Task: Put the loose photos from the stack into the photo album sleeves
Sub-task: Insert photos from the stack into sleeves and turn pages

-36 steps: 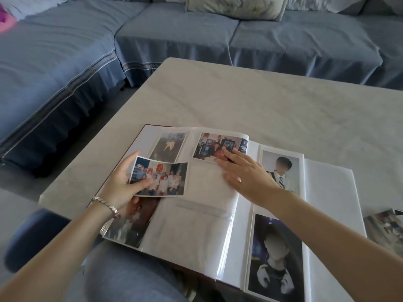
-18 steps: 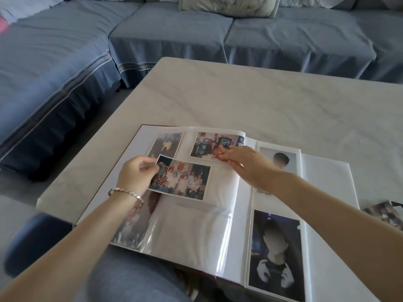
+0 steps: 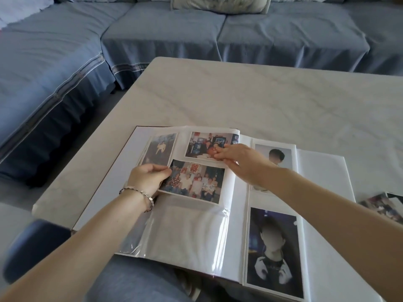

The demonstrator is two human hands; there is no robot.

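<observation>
Starting nearest us, the photo album [image 3: 320, 166] overhangs the table [image 3: 261, 101] edge onto our lap [image 3: 135, 284], so we take care not to tip it as we work. An empty sleeve [image 3: 185, 232] lies slack and glossy on the left page, ready for a later print.

Just beyond it our left hand [image 3: 147, 178], a bracelet [image 3: 139, 192] at the wrist, pinches the group photo [image 3: 196, 184] by its left edge, thumb on top. The print lies over the middle sleeve [image 3: 229, 182], slightly askew to the page. We cannot tell whether any of it is under the plastic.

Our right hand [image 3: 237, 159] reaches across the spine and pinches the middle sleeve's clear film near the photo's far right corner. We judge this is to hold the pocket's mouth open.

To do this well, we square the print to the pocket first and lift the film only a little. We feed with a flat, even push, not by one corner, since thin glossy paper likely buckles and plastic clings. We grip at the margins to spare the picture fingerprints.

Farther on, filled pockets hold an indoor snapshot [image 3: 209, 144] and a standing portrait [image 3: 161, 149]. The loose stack [image 3: 379, 205] lies on the table to the right, apart from the album, with a blue sofa [image 3: 152, 40] beyond.
</observation>
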